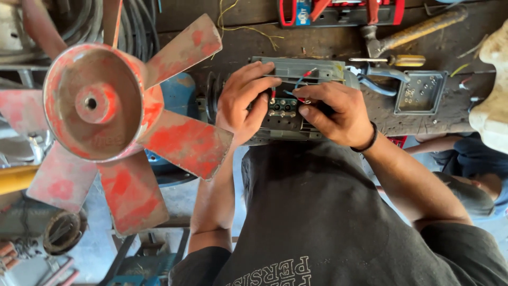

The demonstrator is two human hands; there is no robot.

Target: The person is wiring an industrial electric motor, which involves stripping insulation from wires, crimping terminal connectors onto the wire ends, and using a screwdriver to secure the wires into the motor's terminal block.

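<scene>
A grey electric motor [296, 69] lies on the dark workbench [317, 42] with its terminal box open toward me. Inside it I see a terminal block [282, 109] with metal studs and thin red and blue wires [304, 79]. My left hand [242, 100] grips the left side of the box, fingers curled over its edge. My right hand [333, 112], a black band on its wrist, pinches at the wires and studs on the right side of the block. Whether it holds a small part I cannot tell.
A large worn red fan impeller [114, 119] stands at the left, close to my left arm. On the bench lie a hammer [413, 32], a yellow-handled screwdriver [402, 60], blue-handled pliers [378, 79], a grey cover plate [420, 92] holding small screws, and a red tool [341, 11]. Another person [471, 169] crouches at the right.
</scene>
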